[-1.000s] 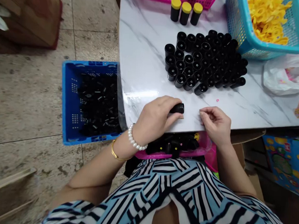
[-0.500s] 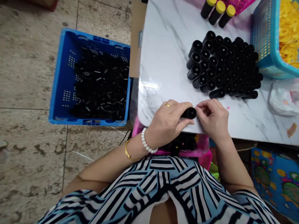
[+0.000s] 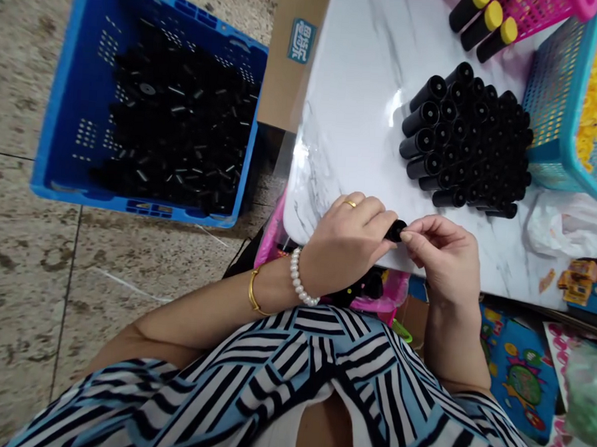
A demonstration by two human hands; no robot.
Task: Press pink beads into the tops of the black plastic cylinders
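Note:
My left hand is closed around a black plastic tube, its end turned toward my right hand. The thumb and forefinger of my right hand are pinched together right at that tube end; whatever they hold, if anything, is too small to make out. Beyond my hands a cluster of black tubes stands upright on the white marbled table, open ends up. Several tubes with yellow caps stand farther back.
On the floor at left is a blue crate of black parts. A teal basket with yellow pieces, a pink basket and a white plastic bag are at the right. Below the table edge sits a pink bin.
My right hand's pinched fingers have come onto the end of the tube, from just beside it. The view has shifted and turned, so table and crate appear displaced.

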